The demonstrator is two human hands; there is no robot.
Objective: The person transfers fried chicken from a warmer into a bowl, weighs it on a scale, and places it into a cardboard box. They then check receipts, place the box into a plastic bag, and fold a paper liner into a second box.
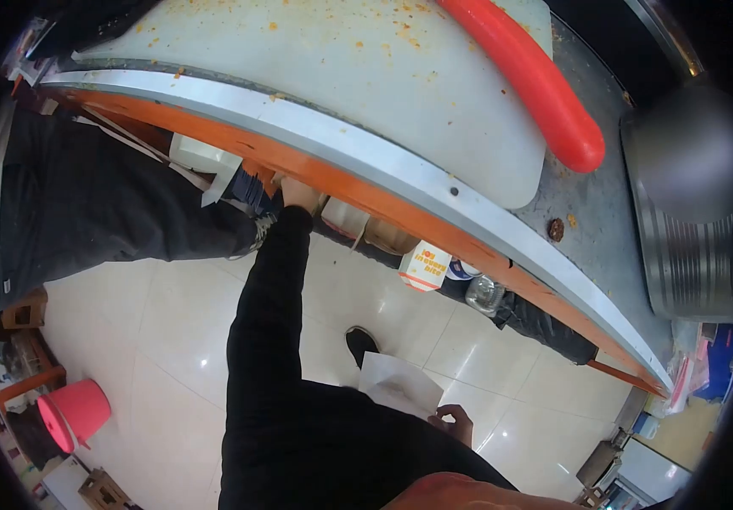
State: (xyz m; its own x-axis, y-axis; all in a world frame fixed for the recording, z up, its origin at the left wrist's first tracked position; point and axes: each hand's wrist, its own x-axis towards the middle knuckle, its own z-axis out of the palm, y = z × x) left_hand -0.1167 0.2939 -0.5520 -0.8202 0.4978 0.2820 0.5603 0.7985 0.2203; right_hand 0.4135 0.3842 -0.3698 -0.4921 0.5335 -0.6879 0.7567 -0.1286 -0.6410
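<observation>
My left hand (300, 195) reaches in under the counter's orange front edge, beside folded dark and orange items on the shelf below. Its fingers are mostly hidden, so I cannot see what they touch. Low in front of my body, my right hand (454, 422) pinches the edge of a white sheet of paper or flat paper bag (396, 380). Close to the left hand, a white carton (203, 157) and brown paper boxes (390, 235) sit on the under-shelf.
On the counter, a white cutting board (332, 59) with crumbs carries a red, round-ended rod-like thing (536, 85). A ribbed metal container (693, 263) stands right. Under the counter are a printed box (425, 266) and clear plastic tub (485, 295). Another person's dark-trousered leg (120, 187) and pink bucket (75, 414) are left.
</observation>
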